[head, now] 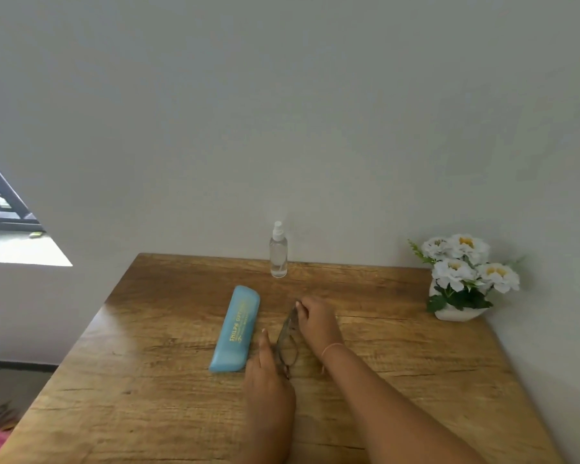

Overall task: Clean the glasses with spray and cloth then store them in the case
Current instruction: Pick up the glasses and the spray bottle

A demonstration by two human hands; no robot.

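Observation:
Dark-framed glasses [288, 343] lie at the middle of the wooden table [148, 380], held at both ends. My right hand [317, 321] grips the far end of the frame. My left hand [265, 370] pinches the near end. A closed light-blue glasses case [235, 329] with yellow lettering lies just left of the glasses. A clear spray bottle [278, 251] with a white nozzle stands upright at the table's far edge by the wall. No cloth is in view.
A white pot of white and yellow flowers [462, 279] stands at the table's far right corner. A grey wall rises behind the table. A window sill [21, 249] is at the left, beyond the table's left edge.

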